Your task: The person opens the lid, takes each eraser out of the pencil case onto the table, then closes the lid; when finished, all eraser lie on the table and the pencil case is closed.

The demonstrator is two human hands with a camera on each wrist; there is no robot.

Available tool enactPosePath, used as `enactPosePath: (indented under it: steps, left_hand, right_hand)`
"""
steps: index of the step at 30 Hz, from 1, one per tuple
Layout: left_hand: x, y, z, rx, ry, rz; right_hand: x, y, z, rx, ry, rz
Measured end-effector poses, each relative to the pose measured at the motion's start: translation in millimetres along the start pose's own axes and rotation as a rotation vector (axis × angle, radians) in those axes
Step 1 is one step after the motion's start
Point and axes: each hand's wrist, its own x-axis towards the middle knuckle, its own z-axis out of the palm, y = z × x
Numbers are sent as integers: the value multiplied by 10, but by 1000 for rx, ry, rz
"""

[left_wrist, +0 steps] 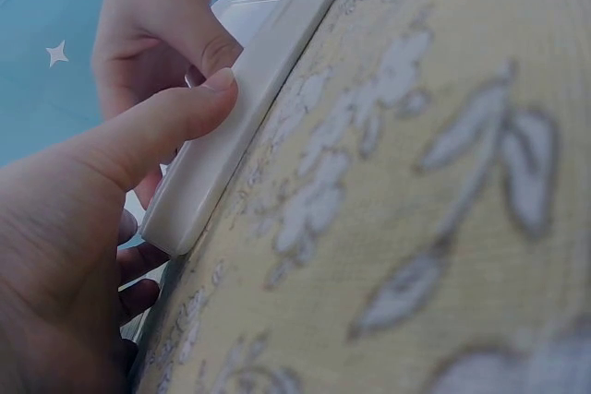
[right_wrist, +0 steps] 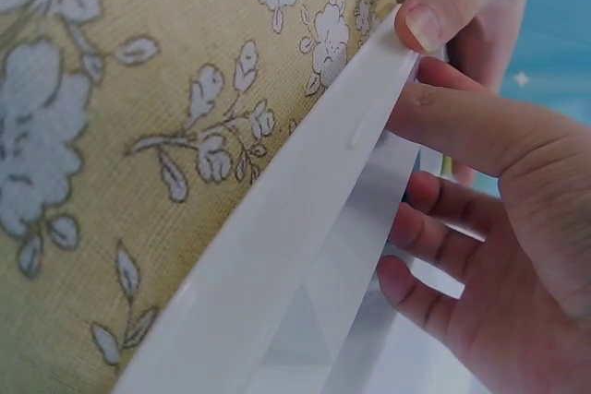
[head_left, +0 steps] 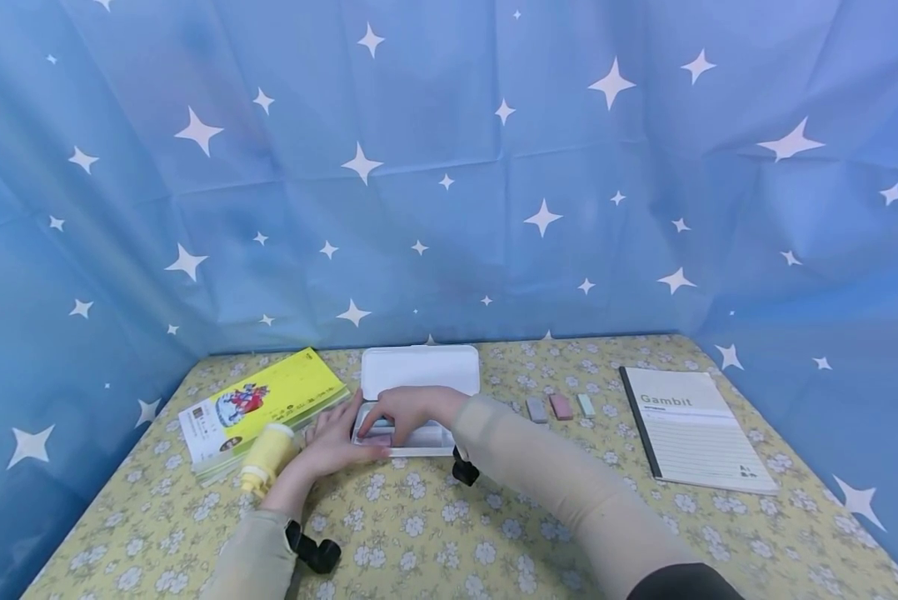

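- Pale sleeves (head_left: 561, 487) are stretching across the near side of the flower-patterned counter (head_left: 419, 542), and a small black camera (head_left: 319, 556) is sitting at each wrist.
- Lying open on the counter, between the book and the loose blocks, the white case (head_left: 422, 452) is showing its lid (head_left: 419, 371) folded back on the far side.
- Inside the left part of the case, a mauve block (head_left: 377, 439) is lying beneath the right hand.
- Gripping the case at its left front corner, the left hand (head_left: 332, 450) is pressing its thumb on the front wall while its fingers are wrapping round the left end.
- Bending its fingers down inside the case, the right hand (head_left: 419, 406) is hiding part of the interior; whether it is pinching the mauve block, I cannot tell.
- Just left of the left hand, a yellow bottle (head_left: 266, 458) is lying beside the near edge of the slanting yellow book (head_left: 291, 392).
- Right of the case, purple (head_left: 536, 409), pink (head_left: 561, 407) and pale green (head_left: 586, 406) blocks are forming a row.
- Farther right, a "Gambit" notebook (head_left: 700, 433) is lying closed.
- Behind everything, a starry blue curtain (head_left: 449, 100) is hanging.
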Motion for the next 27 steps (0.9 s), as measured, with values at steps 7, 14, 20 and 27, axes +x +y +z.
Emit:
enactPosePath:
  steps: [7,14,20,27]
  left_hand:
    - [21,3,-11,9,-8,-5]
    - [16,-7,-9,2,-11,-2]
    - [18,-10,-5,9,-9,-1]
    - [22,-6,-5,1,-10,-4]
  right_hand:
    - [12,8,14,-18,11,-6]
    - [35,11,36,-28,18,1]
    - [33,7,43,-23,27,-10]
    - [-17,12,7,7,24,-20]
